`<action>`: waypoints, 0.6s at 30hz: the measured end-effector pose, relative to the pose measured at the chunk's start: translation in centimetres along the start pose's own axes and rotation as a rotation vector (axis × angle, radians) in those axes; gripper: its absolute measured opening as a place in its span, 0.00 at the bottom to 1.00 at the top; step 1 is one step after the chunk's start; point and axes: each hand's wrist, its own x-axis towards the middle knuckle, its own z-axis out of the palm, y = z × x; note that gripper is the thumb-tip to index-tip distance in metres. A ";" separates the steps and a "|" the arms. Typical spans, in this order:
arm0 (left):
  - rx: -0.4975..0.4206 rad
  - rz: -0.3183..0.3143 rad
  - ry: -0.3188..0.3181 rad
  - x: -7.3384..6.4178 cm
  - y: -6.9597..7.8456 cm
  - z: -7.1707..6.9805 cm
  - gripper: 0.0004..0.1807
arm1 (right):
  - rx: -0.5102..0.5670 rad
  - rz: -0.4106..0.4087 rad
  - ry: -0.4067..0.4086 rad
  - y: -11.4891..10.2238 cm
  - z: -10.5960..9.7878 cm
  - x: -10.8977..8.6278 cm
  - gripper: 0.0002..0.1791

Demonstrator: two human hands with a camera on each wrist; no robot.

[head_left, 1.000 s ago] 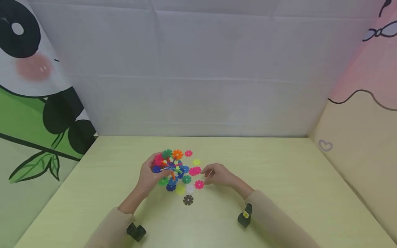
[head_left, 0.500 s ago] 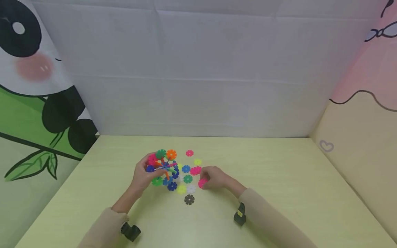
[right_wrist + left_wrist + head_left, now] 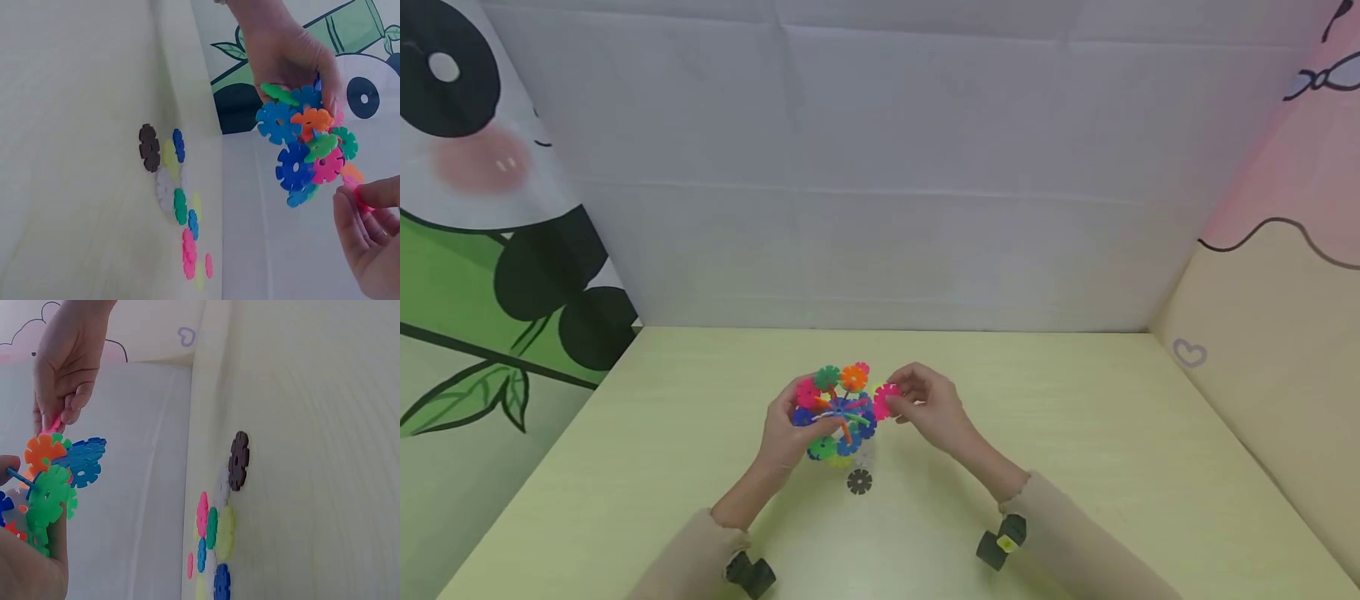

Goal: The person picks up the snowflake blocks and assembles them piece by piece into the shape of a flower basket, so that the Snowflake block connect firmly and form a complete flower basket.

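Yellow-green table: left hand grips disc cluster; right hand pinches pink disc.

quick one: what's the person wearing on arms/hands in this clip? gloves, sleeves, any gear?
No gloves: both the left hand and the right hand are bare. Long beige sleeves cover both forearms down to the wrists. A small black camera unit is strapped under each wrist; the right wrist unit carries a yellow mark, the left wrist unit looks plain black. No rings or watch are discernible.
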 end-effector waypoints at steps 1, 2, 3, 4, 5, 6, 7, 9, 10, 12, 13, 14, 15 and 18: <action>-0.001 0.003 -0.001 0.0 0.1 0.3 0.28 | 0.010 -0.012 0.012 -0.1 0.1 -0.1 0.11; -0.004 0.005 0.000 -0.1 0.1 0.6 0.28 | 0.010 -0.022 0.025 -0.2 0.2 -0.1 0.10; -0.005 0.010 0.002 -0.1 0.1 0.8 0.28 | 0.015 -0.029 0.040 -0.3 0.3 -0.2 0.10; -0.009 0.016 0.002 -0.1 0.1 1.1 0.28 | 0.022 -0.034 0.058 -0.3 0.4 -0.2 0.10; -0.011 0.020 0.002 -0.1 0.1 1.2 0.28 | 0.028 -0.035 0.075 -0.3 0.4 -0.2 0.09; -0.015 0.029 0.000 -0.2 0.1 1.4 0.28 | 0.034 -0.031 0.093 -0.4 0.5 -0.3 0.09; -0.019 0.039 -0.001 -0.2 0.1 1.6 0.28 | 0.042 -0.028 0.107 -0.4 0.6 -0.3 0.08; -0.025 0.062 -0.002 -0.3 0.0 1.8 0.28 | 0.050 -0.013 0.129 -0.5 0.8 -0.3 0.08; -0.031 0.074 -0.004 -0.3 0.0 1.9 0.28 | 0.053 -0.004 0.135 -0.5 0.9 -0.4 0.07; -0.030 0.105 -0.003 -0.4 0.1 2.1 0.28 | 0.058 0.009 0.148 -0.7 1.0 -0.4 0.07; -0.028 0.118 0.000 -0.5 0.1 2.2 0.28 | 0.062 0.015 0.151 -0.7 1.0 -0.4 0.07; -0.030 0.132 0.001 -0.5 0.1 2.2 0.29 | 0.064 0.021 0.154 -0.8 1.0 -0.4 0.07; -0.028 0.149 0.000 -0.5 0.2 2.3 0.29 | 0.071 0.021 0.156 -0.9 1.1 -0.5 0.06; -0.017 0.191 -0.004 -0.6 0.4 2.4 0.29 | 0.088 0.005 0.160 -1.0 1.1 -0.5 0.07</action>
